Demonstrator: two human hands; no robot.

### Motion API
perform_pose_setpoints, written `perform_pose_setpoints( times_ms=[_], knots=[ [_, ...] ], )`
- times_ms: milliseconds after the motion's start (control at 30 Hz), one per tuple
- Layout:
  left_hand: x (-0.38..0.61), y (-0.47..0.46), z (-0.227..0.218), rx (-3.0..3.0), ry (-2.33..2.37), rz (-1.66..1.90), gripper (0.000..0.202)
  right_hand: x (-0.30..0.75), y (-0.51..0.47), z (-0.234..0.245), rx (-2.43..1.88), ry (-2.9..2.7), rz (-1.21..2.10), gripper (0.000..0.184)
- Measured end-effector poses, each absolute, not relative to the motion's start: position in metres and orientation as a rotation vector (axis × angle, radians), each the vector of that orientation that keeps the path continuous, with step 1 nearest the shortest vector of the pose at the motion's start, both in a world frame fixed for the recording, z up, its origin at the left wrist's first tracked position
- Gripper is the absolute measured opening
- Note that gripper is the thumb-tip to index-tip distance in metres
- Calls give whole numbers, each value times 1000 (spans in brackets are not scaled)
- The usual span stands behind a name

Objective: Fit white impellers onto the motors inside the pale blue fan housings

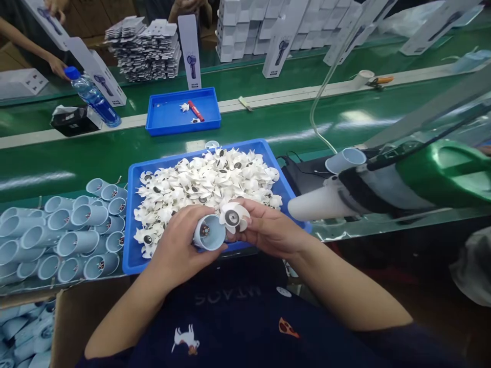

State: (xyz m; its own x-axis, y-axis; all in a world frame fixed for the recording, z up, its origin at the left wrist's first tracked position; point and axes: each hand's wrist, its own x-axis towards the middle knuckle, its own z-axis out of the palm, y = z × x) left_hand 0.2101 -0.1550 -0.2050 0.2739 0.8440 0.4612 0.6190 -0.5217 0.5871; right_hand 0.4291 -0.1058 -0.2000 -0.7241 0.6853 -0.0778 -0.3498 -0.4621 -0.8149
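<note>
- dark shirt, lower middle: pale letters, upside down from here, maybe "VITAOS" but don't quote me
- white box, upper middle: fine print under the picture, too tiny to read

we wear a dark navy top with short sleeves. across its chest run pale grey capital letters, upside down to our view, above a small white dog print with brown patches and an orange-red wedge print with dark spots. our left hand and right hand are bare.
</note>
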Motion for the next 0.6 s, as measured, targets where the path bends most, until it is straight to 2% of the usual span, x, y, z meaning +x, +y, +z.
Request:
perform_pose_setpoints(
  times_ms=[100,233,300,467,600],
  knots=[
    [212,-156,-204,2303,1424,1064,40,426,-109,-196,-560,-1460,1899,32],
    [216,-159,-208,2363,1482,1034,36,415,-118,-184,-678,-2179,836,14],
    [217,-161,-211,2383,1474,1038,35,411,-122,-178,-708,-2323,479,12],
    [214,-161,-209,2427,1388,1029,38,416,-132,-171,-737,-2354,309,11],
    [215,-157,-202,2428,1333,1064,45,422,-139,-175,-718,-2264,88,28]
  ],
)
